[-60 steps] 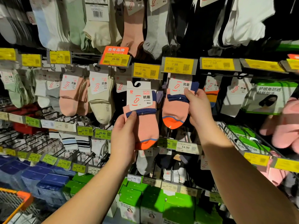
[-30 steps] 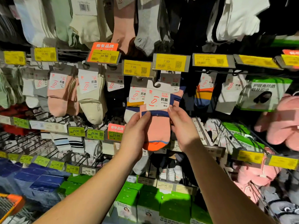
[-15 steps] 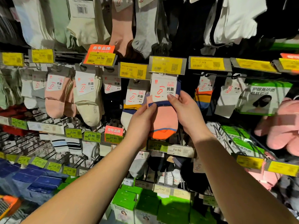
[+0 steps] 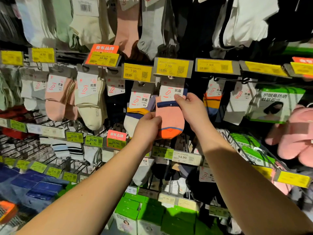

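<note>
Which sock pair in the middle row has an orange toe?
The pink pair with the navy band, held by the left hand and right hand; the striped neighbour has a white toe.

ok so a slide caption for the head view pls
A pink orange-toed sock held by the left hand and right hand just below a yellow 7.99 price tag.
</note>
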Demonstrator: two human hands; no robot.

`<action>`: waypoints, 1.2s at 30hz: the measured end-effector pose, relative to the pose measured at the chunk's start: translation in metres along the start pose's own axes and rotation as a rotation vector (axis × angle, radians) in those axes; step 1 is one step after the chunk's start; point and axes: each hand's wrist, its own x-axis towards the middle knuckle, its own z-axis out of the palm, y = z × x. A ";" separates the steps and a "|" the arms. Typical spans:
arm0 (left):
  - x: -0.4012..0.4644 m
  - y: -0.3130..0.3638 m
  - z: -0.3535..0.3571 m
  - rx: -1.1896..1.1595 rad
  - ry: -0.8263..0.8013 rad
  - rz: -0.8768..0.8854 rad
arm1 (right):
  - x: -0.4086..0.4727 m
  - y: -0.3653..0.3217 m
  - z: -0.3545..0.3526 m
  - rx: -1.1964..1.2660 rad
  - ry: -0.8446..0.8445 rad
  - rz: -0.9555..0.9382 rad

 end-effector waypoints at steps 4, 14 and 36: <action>0.005 -0.008 0.003 0.023 0.011 -0.059 | 0.007 -0.005 -0.001 -0.286 0.065 -0.012; -0.012 -0.035 -0.003 0.011 -0.002 -0.185 | -0.019 -0.004 0.001 -0.408 0.105 0.046; -0.190 -0.214 0.023 0.546 -0.652 -0.199 | -0.400 0.163 -0.139 -0.496 -0.089 0.816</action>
